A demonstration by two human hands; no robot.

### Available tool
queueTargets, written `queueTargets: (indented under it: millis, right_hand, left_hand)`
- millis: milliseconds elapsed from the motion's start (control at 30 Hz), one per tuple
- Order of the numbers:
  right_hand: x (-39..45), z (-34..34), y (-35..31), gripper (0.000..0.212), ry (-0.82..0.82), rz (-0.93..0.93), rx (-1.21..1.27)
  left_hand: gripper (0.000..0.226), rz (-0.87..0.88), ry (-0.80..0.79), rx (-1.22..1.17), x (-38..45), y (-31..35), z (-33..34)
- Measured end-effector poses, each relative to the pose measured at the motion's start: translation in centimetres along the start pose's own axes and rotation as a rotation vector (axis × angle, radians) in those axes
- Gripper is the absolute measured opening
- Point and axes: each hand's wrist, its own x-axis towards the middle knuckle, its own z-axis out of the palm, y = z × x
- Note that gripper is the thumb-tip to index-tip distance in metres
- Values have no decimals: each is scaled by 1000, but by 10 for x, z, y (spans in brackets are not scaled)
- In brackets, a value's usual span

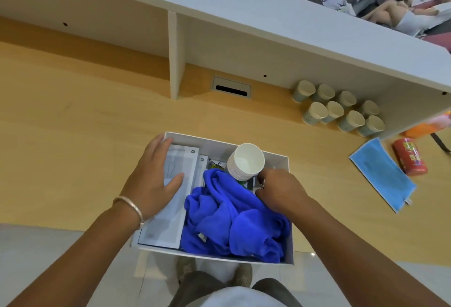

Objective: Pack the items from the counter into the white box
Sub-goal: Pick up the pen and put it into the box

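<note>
The white box (283,160) sits at the near edge of the wooden counter. Inside lie a flat white product carton (175,211) on the left, a crumpled blue cloth (231,219) and a tilted stack of white paper cups (245,162) at the back. My left hand (151,180) lies flat, fingers spread, on the carton and the box's left rim. My right hand (280,192) is inside the box, its fingers curled at the base of the cup stack. Small items beneath the cups are mostly hidden.
Several upturned green paper cups (341,109) stand at the back right under a white shelf (244,14). A blue pack of masks (383,175) and a red can (411,156) lie to the right. A cable port (231,87) is set in the counter.
</note>
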Motion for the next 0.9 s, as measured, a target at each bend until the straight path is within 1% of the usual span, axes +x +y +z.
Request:
queueTargets:
  millis: [67, 100, 167, 200, 233, 300, 367, 433, 467, 567, 633, 700, 767, 833, 900]
  right_hand:
    - [-11, -1, 14, 26, 136, -11, 72]
    - [-18, -2, 23, 30, 220, 2, 110]
    - [-33, -2, 44, 42, 337, 54, 150]
    - [-38, 0, 54, 49, 342, 86, 164]
    - [-42, 4, 63, 56, 305, 114, 190]
    - [-47, 15, 75, 61, 150, 109, 283]
    - [-51, 26, 81, 52, 20, 55, 394]
    - [-55, 34, 88, 43, 5, 10, 484]
    - [-56, 36, 94, 43, 23, -1, 507]
    - [-55, 37, 123, 51, 112, -24, 482]
    - [-54, 36, 148, 56, 164, -40, 471]
    - [-52, 35, 177, 63, 217, -57, 477]
    - [-50, 34, 211, 68, 275, -66, 462]
    - [-45, 33, 249, 67, 330, -83, 413]
    - [-40, 31, 289, 64, 345, -87, 368]
  left_hand:
    - [75, -122, -10, -112, -10, -2, -7]
    - [70, -173, -35, -130, -15, -3, -10]
    - [45, -188, -101, -69, -18, -5, -15]
    - [32, -183, -117, -34, -18, -4, -17]
    - [23, -190, -119, -11, -16, -2, -18]
    - [17, -214, -120, 23, -12, 2, -19]
    - [17, -229, -133, 58, -7, 8, -17]
    - [16, -229, -165, 95, -4, 16, -12]
    - [16, -229, -183, 104, -3, 21, -8]
    - [19, -222, -228, 93, -1, 42, 11]
    - [31, -209, -245, 91, -1, 63, 28]
    - [51, -190, -257, 111, -1, 87, 50]
    - [64, -190, -267, 139, 0, 113, 74]
    - [68, -196, -268, 150, 3, 140, 100]
    - [68, -199, -270, 159, 6, 169, 128]
